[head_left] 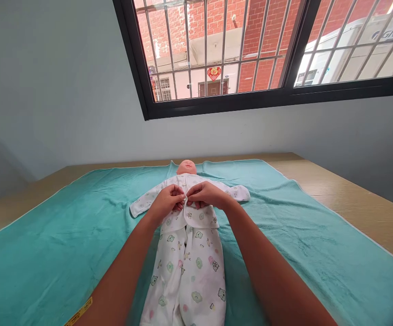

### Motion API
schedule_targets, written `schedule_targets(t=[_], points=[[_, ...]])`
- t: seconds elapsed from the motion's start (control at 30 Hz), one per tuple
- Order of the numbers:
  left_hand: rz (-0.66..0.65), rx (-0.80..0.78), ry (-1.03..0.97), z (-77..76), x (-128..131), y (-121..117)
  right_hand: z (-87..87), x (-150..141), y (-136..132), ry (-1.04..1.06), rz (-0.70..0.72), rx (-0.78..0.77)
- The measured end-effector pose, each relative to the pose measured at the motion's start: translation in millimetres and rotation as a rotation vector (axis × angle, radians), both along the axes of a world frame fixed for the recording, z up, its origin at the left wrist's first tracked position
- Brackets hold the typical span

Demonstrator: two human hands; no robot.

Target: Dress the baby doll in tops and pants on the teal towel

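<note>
A baby doll lies on its back, head toward the wall, dressed in a white printed jacket and matching trousers. Over its chest, my left hand pinches one front edge of the jacket. Opposite it, my right hand pinches the other edge, and the fingertips of both hands nearly meet at the front opening. A small button or snap seems to be between them, mostly hidden by the fingers. Below my hands the jacket's lower front edges part slightly. Both sleeves stretch out sideways.
A teal blanket with a pale edge spreads under the doll. It covers much of the wooden table, which stands against a grey wall. Above is a black-framed window with metal bars outside.
</note>
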State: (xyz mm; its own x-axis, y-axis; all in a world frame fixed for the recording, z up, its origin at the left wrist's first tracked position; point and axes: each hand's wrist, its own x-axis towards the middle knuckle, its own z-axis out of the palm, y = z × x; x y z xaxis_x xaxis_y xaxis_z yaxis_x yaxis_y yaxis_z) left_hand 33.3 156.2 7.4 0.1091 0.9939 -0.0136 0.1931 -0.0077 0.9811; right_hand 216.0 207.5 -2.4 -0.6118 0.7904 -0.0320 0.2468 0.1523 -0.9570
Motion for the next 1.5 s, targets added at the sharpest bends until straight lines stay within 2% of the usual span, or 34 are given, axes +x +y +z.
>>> schedule_targets(t=[0.1,0.3,0.53,0.7,0.83,0.9,1.0,1.1,1.17,1.23,1.3,1.37,1.43,1.5], points=[[-0.007,-0.008,0.000,-0.1,0,0,-1.4,-2,0,-0.051,-0.016,0.120],[-0.026,0.015,0.053,-2.4,0,1,-0.5,-8,-2,-0.152,-0.060,0.216],[-0.062,0.058,0.059,-9.5,-3,6,20.0,-22,-18,-0.448,-0.101,0.507],[-0.032,0.123,0.293,-2.7,1,0,31.5,-26,-26,-0.527,-0.056,0.545],[0.044,0.208,0.513,1.4,5,-3,27.8,-26,-23,-0.528,-0.057,0.623],[0.069,0.227,0.551,1.2,6,-2,23.1,-26,-19,-0.482,-0.057,0.608],[0.068,0.229,0.495,-0.3,6,-1,15.7,-22,-12,-0.359,-0.067,0.414],[0.043,0.185,0.285,-1.7,5,-1,8.8,-12,-4,-0.191,-0.072,0.178],[0.006,0.150,0.119,-2.5,4,-2,4.1,-5,1,-0.069,-0.067,0.077],[-0.035,0.127,0.056,-3.6,3,-1,-0.9,-1,5,0.024,-0.083,0.014],[-0.020,0.137,0.145,-5.5,2,2,-6.2,-3,8,0.079,-0.161,-0.003],[0.111,0.209,0.304,-8.7,1,5,-11.1,-11,10,0.098,-0.301,0.022],[0.264,0.288,0.399,-13.0,0,9,-15.0,-21,11,0.082,-0.455,0.101],[0.319,0.321,0.408,-17.5,0,12,-16.8,-31,9,0.042,-0.559,0.241]])
